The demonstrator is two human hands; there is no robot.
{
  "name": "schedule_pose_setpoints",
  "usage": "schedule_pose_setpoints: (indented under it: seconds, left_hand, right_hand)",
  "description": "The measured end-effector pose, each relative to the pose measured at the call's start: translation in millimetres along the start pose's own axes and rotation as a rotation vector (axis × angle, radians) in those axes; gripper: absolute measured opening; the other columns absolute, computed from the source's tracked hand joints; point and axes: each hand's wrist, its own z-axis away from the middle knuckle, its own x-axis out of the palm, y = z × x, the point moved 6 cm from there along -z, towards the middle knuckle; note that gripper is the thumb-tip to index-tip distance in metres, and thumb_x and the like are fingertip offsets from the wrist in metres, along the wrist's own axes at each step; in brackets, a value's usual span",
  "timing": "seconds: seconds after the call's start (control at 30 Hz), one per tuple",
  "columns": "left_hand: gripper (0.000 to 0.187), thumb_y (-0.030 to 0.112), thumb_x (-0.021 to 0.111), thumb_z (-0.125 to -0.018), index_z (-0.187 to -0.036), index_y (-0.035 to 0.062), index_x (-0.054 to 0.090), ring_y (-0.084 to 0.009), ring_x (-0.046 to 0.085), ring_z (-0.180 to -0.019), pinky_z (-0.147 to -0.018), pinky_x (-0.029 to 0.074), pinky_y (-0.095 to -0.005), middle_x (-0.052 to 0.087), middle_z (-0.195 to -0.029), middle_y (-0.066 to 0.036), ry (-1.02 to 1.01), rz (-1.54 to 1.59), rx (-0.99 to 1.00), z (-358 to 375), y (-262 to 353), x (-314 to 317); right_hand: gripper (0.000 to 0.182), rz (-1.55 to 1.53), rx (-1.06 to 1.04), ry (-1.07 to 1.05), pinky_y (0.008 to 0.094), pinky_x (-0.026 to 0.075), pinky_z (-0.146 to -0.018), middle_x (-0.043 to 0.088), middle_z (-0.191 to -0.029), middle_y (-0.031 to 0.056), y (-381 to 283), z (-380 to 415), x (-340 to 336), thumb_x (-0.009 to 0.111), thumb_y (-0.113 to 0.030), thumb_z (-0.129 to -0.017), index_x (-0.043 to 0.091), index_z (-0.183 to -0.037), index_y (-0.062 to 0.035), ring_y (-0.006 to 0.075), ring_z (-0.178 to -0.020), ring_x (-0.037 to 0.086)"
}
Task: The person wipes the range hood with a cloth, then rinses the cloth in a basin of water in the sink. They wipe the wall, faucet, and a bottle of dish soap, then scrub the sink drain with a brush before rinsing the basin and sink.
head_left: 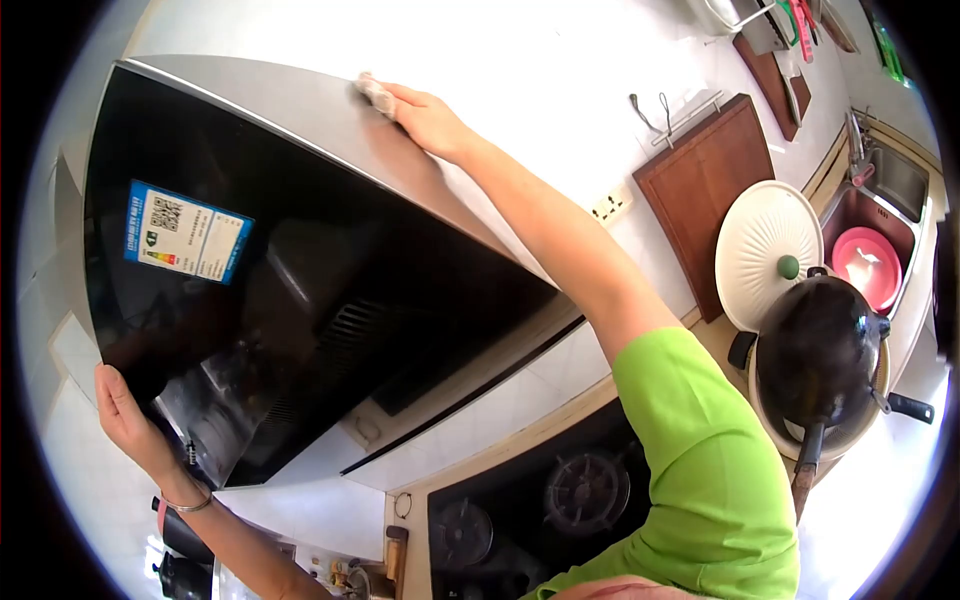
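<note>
A range hood (pixel 300 260) with a glossy black front fills the left and middle of the view. A blue and white label (pixel 189 232) is stuck to it. My right hand (pixel 432 122) reaches over its top and presses a crumpled, light-coloured cloth (pixel 377 95) against the silver metal side (pixel 260 85), close to the wall edge. My left hand (pixel 130 420), with a bracelet (pixel 188 503) on the wrist, grips the hood's lower left edge; its fingers are partly hidden.
Below the hood is a black gas stove (pixel 535 510). To the right stand a black wok (pixel 820 350), a white lid (pixel 765 245) with a green knob and a wooden cutting board (pixel 705 195). A pink basin (pixel 866 268) sits in the sink (pixel 895 180). A wall socket (pixel 608 208) is behind my right arm.
</note>
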Motion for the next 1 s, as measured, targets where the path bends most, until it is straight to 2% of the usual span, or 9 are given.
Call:
schedule_pose_setpoints:
  seconds: [0.07, 0.13, 0.47, 0.53, 0.63, 0.7, 0.77, 0.87, 1.0]
  left_hand:
    - [0.026, 0.022, 0.040, -0.091, -0.078, -0.0003, 0.047, -0.0075, 0.040, -0.072, -0.069, 0.033, -0.0185, 0.046, -0.076, 0.001, 0.035, 0.013, -0.011, 0.9, 0.1, -0.9]
    - [0.027, 0.022, 0.041, -0.090, -0.078, -0.0010, 0.046, -0.0069, 0.039, -0.072, -0.069, 0.033, -0.0182, 0.045, -0.075, 0.001, -0.005, 0.011, 0.011, -1.0, -1.1, -1.8]
    - [0.032, 0.024, 0.044, -0.089, -0.087, -0.0073, 0.051, -0.0081, 0.046, -0.075, -0.070, 0.036, -0.0189, 0.056, -0.081, -0.002, 0.020, -0.051, 0.120, -10.0, -6.8, 3.0]
    - [0.035, 0.030, 0.046, -0.087, -0.095, -0.0022, 0.056, -0.0119, 0.052, -0.078, -0.071, 0.039, -0.0215, 0.060, -0.085, -0.005, 0.004, -0.173, 0.123, -14.2, -9.4, 3.4]
    - [0.037, 0.039, 0.045, -0.086, -0.095, 0.0057, 0.058, -0.0177, 0.056, -0.079, -0.071, 0.041, -0.0238, 0.062, -0.085, -0.005, -0.051, -0.310, 0.097, -19.8, -16.3, 8.6]
    - [0.045, 0.050, 0.042, -0.082, -0.096, 0.0118, 0.060, -0.0226, 0.057, -0.084, -0.071, 0.042, -0.0274, 0.062, -0.090, -0.004, -0.013, -0.330, 0.126, -21.1, -16.2, 11.2]
    - [0.050, 0.057, 0.039, -0.080, -0.098, 0.0162, 0.061, -0.0224, 0.057, -0.085, -0.071, 0.042, -0.0294, 0.062, -0.091, -0.004, -0.011, -0.443, 0.141, -29.2, -32.0, 14.7]
    - [0.055, 0.061, 0.035, -0.079, -0.106, 0.0192, 0.058, -0.0211, 0.057, -0.091, -0.077, 0.042, -0.0292, 0.061, -0.099, -0.003, -0.094, -0.552, 0.079, -39.4, -46.2, 28.2]
    - [0.064, 0.064, 0.033, -0.077, -0.116, 0.0166, 0.051, -0.0198, 0.051, -0.104, -0.088, 0.038, -0.0286, 0.053, -0.115, -0.003, 0.013, -0.322, 0.327, -55.5, -86.7, 56.2]
  right_hand:
    - [0.044, 0.074, 0.065, 0.048, 0.0273, 0.033, -0.091, 0.051, -0.116, 0.0080, 36.3, 14.2, -16.6, 0.040, -0.041, -0.086, 0.049, -0.118, -0.0137, 0.0192, -0.106, 0.047]
    - [0.044, 0.105, 0.363, 0.022, 0.0277, 0.032, -0.093, 0.048, -0.119, 0.0089, 47.8, 51.8, -30.2, 0.040, -0.036, -0.088, 0.046, -0.120, -0.0068, 0.0178, -0.108, 0.044]
    - [0.036, 0.342, 0.625, 0.167, 0.0259, 0.039, -0.080, 0.058, -0.100, 0.0079, 86.3, 237.4, -94.2, 0.045, -0.030, -0.085, 0.054, -0.110, -0.0053, 0.0158, -0.092, 0.052]
    - [0.030, 0.321, 0.806, 0.231, 0.0256, 0.042, -0.063, 0.060, -0.078, 0.0026, 75.4, 269.9, -98.6, 0.048, -0.026, -0.084, 0.060, -0.103, -0.0063, 0.0116, -0.070, 0.053]
    - [0.033, 0.452, 0.898, 0.215, 0.0276, 0.045, -0.058, 0.060, -0.071, 0.0074, 42.7, 296.7, -105.8, 0.054, -0.036, -0.079, 0.063, -0.097, -0.0095, 0.0145, -0.058, 0.055]
    - [0.027, 0.550, 0.796, 0.232, 0.0269, 0.044, -0.058, 0.058, -0.062, 0.0051, 33.8, 310.3, -120.2, 0.056, -0.031, -0.078, 0.065, -0.085, -0.0062, 0.0144, -0.061, 0.055]
    - [0.023, 0.264, 0.897, 0.213, 0.0292, 0.045, -0.068, 0.060, -0.076, 0.0080, 32.0, 329.5, -133.8, 0.055, -0.023, -0.078, 0.063, -0.084, -0.0023, 0.0174, -0.074, 0.058]
    - [0.028, -0.343, 0.765, 0.429, 0.0340, 0.044, -0.081, 0.054, -0.102, 0.0136, -74.6, 338.4, -109.9, 0.046, -0.010, -0.082, 0.049, -0.104, 0.0063, 0.0226, -0.092, 0.055]
    - [0.030, -0.436, 0.773, 0.519, 0.0361, 0.043, -0.084, 0.051, -0.107, 0.0158, -154.1, 370.6, -117.5, 0.044, -0.011, -0.084, 0.046, -0.109, 0.0050, 0.0245, -0.097, 0.052]
